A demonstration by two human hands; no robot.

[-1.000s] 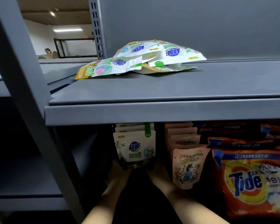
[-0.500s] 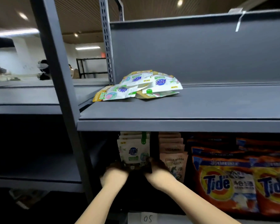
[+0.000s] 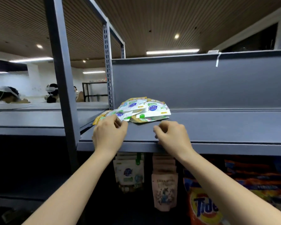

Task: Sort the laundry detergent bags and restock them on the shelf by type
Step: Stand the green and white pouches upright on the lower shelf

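Grey steel shelf [image 3: 217,127] at mid-frame carries a loose heap of white-and-green detergent pouches [image 3: 143,109], just left of centre. Left hand [image 3: 109,133] hovers at the heap's near edge, fingers curled, seemingly touching the nearest pouch; whether it pinches it I cannot tell. Right hand [image 3: 172,133] hangs loosely curled over bare shelf, holding nothing. The slick pouches overlap, so tugging one could likely drag others off the left lip. Half a second ago both hands were down at the lower tier among the standing white pouches [image 3: 129,172], pink pouches [image 3: 165,184] and Tide bags [image 3: 206,207]; now they have risen to the heap.
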